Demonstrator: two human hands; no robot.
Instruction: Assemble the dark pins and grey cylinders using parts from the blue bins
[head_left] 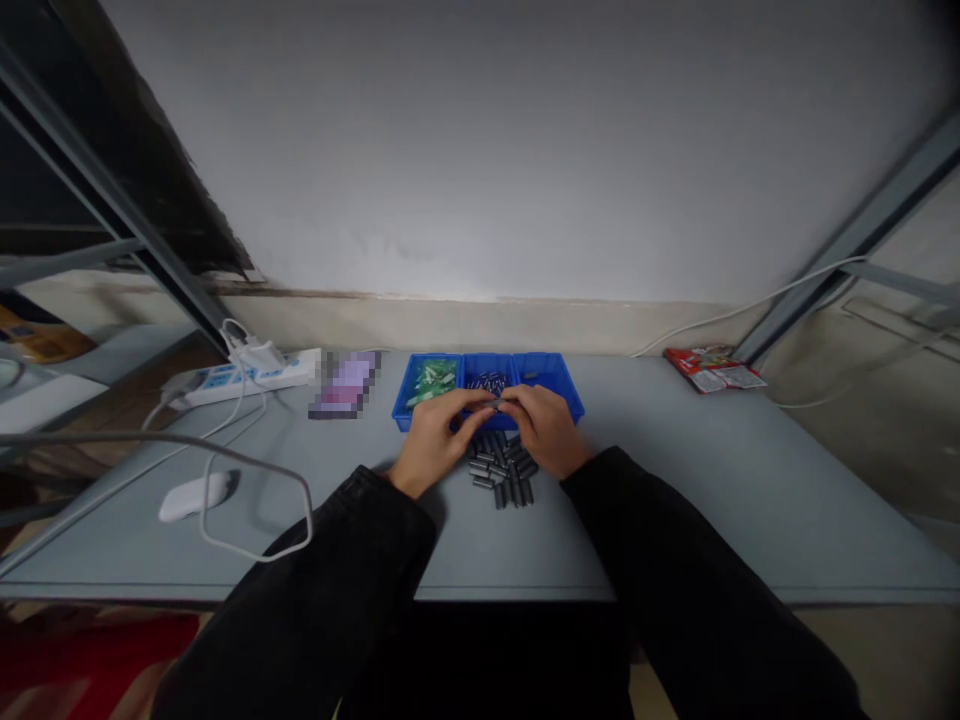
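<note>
"Your hands?"
"My left hand (436, 435) and right hand (550, 430) both pinch one small part (495, 404) between them."
"Bins (557, 384)?"
"Three, just beyond my fingers: pale pieces (432, 378) left, many pins (491, 382) middle, one cylinder (532, 374) right."
"Nearer me?"
"Over a dozen loose cylinders (513, 492)."

The lone view looks forward and down from the person's head, perhaps slightly blurred, facing table (705, 510) and wall (480, 150).

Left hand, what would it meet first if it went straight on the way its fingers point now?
The left hand would likely meet the right hand first, across the small piece between their fingertips; depth is unclear.
</note>
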